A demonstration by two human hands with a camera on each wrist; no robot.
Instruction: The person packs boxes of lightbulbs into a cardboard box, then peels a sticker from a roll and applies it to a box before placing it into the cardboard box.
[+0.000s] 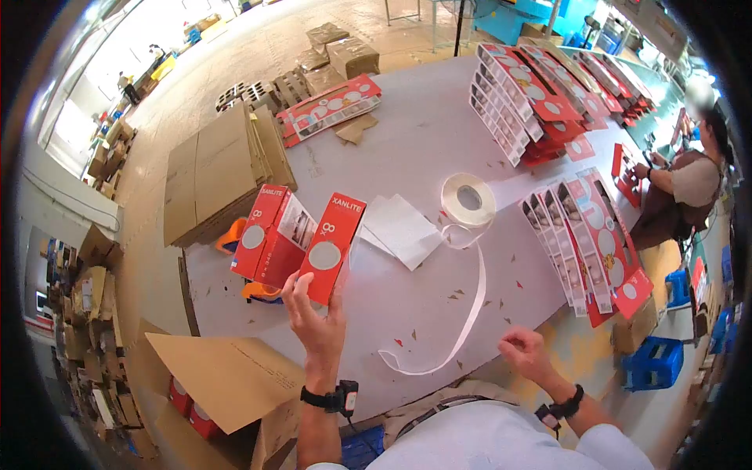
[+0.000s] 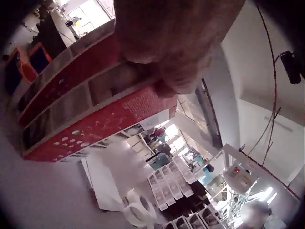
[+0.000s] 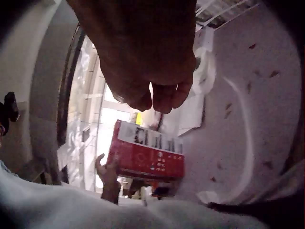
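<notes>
My left hand (image 1: 317, 325) (image 2: 174, 40) grips the near end of a red XANLITE box (image 1: 333, 243) (image 2: 109, 114). Close beside it on the left stands another red box (image 1: 262, 235) (image 2: 90, 64) on the table; whether the two touch I cannot tell. Over the table's near right edge hangs my right hand (image 1: 529, 354) (image 3: 143, 67), fingers loosely curled, with nothing visible in it. The right wrist view shows a red box (image 3: 147, 155) beyond those fingers, with the left hand (image 3: 110, 179) at its side.
A tape roll (image 1: 468, 202) trails a white strip beside white sheets (image 1: 403, 231). Flat cardboard (image 1: 219, 168) lies left, an open carton (image 1: 235, 376) stands near left. Stacked red packaging (image 1: 591, 243) lies right; orange-handled objects (image 1: 231, 236) sit by the boxes. A person (image 1: 689, 184) sits at far right.
</notes>
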